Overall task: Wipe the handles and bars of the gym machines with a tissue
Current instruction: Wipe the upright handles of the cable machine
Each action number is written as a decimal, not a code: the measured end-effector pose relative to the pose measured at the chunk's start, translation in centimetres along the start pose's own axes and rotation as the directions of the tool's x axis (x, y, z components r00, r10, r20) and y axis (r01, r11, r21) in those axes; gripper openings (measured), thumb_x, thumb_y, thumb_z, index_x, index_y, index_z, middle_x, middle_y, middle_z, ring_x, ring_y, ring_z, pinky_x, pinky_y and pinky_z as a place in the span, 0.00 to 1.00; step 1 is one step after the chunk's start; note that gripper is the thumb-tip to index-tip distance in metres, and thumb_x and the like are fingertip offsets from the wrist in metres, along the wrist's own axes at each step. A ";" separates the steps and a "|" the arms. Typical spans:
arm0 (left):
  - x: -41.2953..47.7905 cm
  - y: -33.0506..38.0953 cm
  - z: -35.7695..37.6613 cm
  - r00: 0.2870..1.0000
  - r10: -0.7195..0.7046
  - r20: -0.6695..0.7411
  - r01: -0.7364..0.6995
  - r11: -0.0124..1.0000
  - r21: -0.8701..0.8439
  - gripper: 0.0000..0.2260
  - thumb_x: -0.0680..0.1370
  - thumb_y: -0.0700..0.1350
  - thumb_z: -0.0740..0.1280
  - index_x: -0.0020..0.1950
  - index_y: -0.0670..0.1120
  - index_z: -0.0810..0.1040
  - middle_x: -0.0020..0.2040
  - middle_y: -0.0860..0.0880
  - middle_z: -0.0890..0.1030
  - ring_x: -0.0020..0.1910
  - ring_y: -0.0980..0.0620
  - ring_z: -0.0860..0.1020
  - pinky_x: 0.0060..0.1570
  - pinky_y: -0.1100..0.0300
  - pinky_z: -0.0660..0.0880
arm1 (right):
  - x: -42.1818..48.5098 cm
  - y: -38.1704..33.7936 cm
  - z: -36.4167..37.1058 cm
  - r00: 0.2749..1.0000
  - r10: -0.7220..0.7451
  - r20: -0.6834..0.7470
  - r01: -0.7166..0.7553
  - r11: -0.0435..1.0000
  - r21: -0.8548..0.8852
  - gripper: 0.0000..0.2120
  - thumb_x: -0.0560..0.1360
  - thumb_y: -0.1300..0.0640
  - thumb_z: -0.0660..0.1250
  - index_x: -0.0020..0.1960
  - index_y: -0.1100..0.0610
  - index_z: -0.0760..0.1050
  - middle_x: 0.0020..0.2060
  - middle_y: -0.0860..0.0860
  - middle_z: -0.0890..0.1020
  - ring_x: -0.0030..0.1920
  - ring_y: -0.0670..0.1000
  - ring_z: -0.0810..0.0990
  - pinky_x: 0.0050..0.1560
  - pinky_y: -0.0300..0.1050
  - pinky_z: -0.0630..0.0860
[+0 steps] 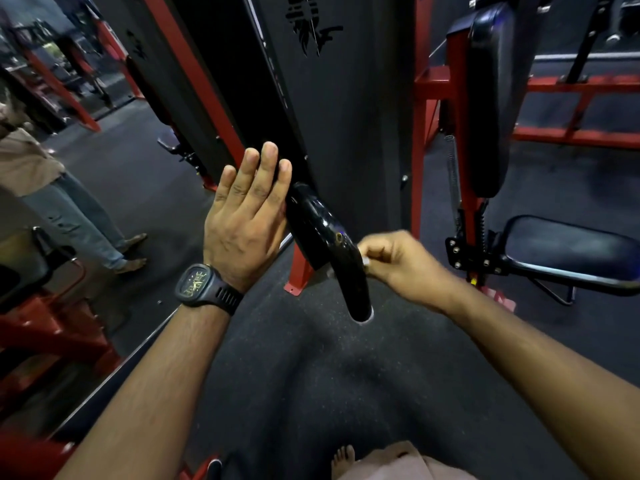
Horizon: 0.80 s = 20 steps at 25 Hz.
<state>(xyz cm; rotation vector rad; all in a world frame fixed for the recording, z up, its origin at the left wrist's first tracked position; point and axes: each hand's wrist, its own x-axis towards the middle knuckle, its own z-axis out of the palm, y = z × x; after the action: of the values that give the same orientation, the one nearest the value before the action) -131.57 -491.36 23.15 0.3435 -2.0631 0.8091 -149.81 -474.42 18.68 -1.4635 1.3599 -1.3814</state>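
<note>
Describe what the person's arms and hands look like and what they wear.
No sleeves or gloves are in view. The left hand has a black watch at the wrist: chunky squarish case, dark face with gold markings, ribbed strap. The right hand has a bare wrist; no rings show on either hand.

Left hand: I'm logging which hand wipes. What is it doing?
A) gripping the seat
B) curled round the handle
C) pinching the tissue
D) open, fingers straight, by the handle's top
D: the left hand is open, fingers straight, beside the handle, while the right hand pinches the tissue.
</note>
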 end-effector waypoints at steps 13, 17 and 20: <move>1.9 -1.3 -0.9 0.997 0.079 -0.013 -0.076 0.988 0.131 0.21 0.83 0.45 0.65 0.75 0.42 0.68 0.76 0.43 0.60 0.79 0.50 0.49 0.76 0.50 0.51 | -0.7 1.6 0.3 0.998 -0.041 -0.042 0.039 0.998 -0.040 0.08 0.76 0.66 0.70 0.48 0.55 0.84 0.45 0.51 0.87 0.48 0.49 0.85 0.51 0.43 0.79; 1.8 -1.3 -0.9 0.998 0.059 0.010 -0.060 0.991 0.117 0.21 0.83 0.44 0.64 0.76 0.42 0.67 0.76 0.43 0.59 0.79 0.50 0.48 0.76 0.50 0.51 | -0.8 1.7 0.2 0.991 -0.015 -0.133 0.028 0.994 0.102 0.12 0.76 0.70 0.68 0.48 0.54 0.84 0.46 0.50 0.87 0.50 0.48 0.85 0.54 0.43 0.79; 1.6 -1.1 -1.1 0.999 0.036 0.023 -0.038 0.996 0.086 0.21 0.83 0.42 0.63 0.76 0.41 0.66 0.76 0.43 0.59 0.79 0.50 0.47 0.76 0.49 0.51 | -0.9 1.9 0.6 0.999 0.004 -0.043 -0.002 0.999 0.049 0.10 0.75 0.68 0.70 0.46 0.53 0.84 0.43 0.49 0.86 0.47 0.46 0.85 0.51 0.43 0.79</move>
<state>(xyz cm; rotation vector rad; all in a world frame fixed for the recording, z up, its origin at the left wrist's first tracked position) -131.24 -491.39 25.32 0.3643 -2.0640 0.9230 -149.53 -474.07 16.52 -1.4064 1.3451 -1.4418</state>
